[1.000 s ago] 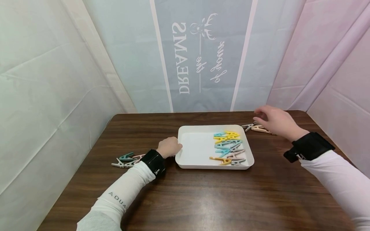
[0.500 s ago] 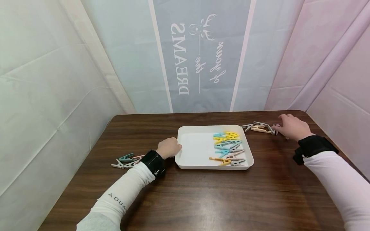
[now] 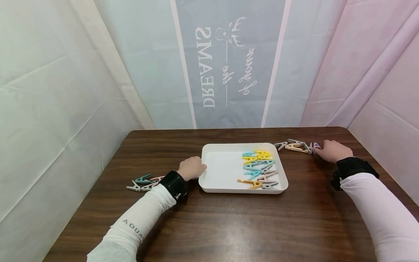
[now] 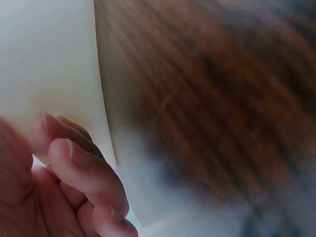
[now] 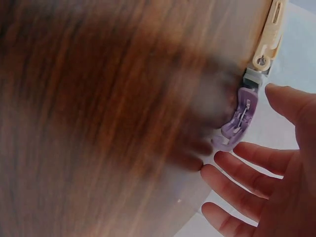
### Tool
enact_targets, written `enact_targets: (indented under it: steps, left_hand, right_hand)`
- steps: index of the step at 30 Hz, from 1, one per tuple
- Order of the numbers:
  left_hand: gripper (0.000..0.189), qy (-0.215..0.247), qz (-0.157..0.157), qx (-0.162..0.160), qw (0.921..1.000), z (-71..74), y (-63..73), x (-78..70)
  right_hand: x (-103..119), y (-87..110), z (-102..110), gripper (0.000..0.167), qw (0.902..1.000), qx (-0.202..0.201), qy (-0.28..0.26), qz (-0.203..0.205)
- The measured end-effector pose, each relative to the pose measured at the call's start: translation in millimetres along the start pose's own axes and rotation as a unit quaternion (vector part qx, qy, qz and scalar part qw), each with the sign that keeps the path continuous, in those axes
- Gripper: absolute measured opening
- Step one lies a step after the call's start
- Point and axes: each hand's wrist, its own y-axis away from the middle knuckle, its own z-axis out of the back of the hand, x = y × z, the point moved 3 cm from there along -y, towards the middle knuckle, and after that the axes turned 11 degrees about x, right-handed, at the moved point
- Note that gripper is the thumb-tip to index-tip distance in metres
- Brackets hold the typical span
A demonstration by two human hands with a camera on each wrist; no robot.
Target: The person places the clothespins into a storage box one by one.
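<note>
My left hand [image 3: 191, 168] grips the left rim of a white tray [image 3: 217, 171]. In the left wrist view its curled fingers [image 4: 81, 163] close over the tray wall. At the back right of the table, my right hand [image 3: 334, 151] is beside a purple clothespin [image 3: 316, 145]. The right wrist view has the purple clothespin [image 5: 242, 116] between the thumb and spread fingers, with fingertips [image 5: 242, 148] right at its lower end. Just past it lie a grey clothespin [image 5: 253, 79] and a beige clothespin [image 5: 270, 37].
Yellow, blue, pink, grey and orange clothespins [image 3: 258, 156] fill the tray's right half. Another group of clothespins [image 3: 143, 179] lies left, partly behind my left wrist. More clothespins [image 3: 295, 147] are right of the tray. Cloth walls [image 3: 229, 112] enclose the table [image 3: 242, 225].
My right hand has moved right, past the grey and beige clothespins, then come down beside the purple one. My left hand and the tray stay in place.
</note>
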Motion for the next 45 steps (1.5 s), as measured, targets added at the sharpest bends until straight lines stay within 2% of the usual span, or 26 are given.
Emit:
enact_targets:
  steps: [7,21,28,32,36,40,45]
  left_hand:
    - [0.03,-0.001,-0.001,-0.003,1.0,-2.2,-1.0,0.6]
    - [0.03,-0.002,0.002,0.001,1.0,-3.1,-2.2,1.1]
    - [0.031,-0.005,0.005,0.007,1.0,-0.6,-2.1,0.1]
    - [0.032,-0.006,0.01,0.01,0.9999,1.4,-1.7,-0.3]
    - [0.03,-0.001,0.011,0.013,0.9999,3.2,-0.9,-0.9]
    - [0.03,0.002,0.007,0.013,0.9999,4.0,0.0,-1.2]
    - [0.031,-0.002,0.006,0.014,0.9999,5.8,-0.3,-1.2]
  right_hand:
    - [-2,-1.7,-2,0.045,0.9999,-0.002,0.01,-0.003]
    - [-6,-0.3,-3,0.046,0.9998,-0.004,0.015,-0.015]
    - [-3,-0.8,6,0.044,0.9976,-0.067,0.015,0.002]
    - [20,-0.3,22,0.048,0.9947,-0.099,0.02,0.017]
    - [54,-2.9,35,0.039,0.9899,-0.127,0.032,0.054]
    - [94,-3.6,43,0.03,0.9808,-0.155,0.051,0.107]
    - [152,2.3,49,0.032,0.9686,-0.165,0.08,0.167]
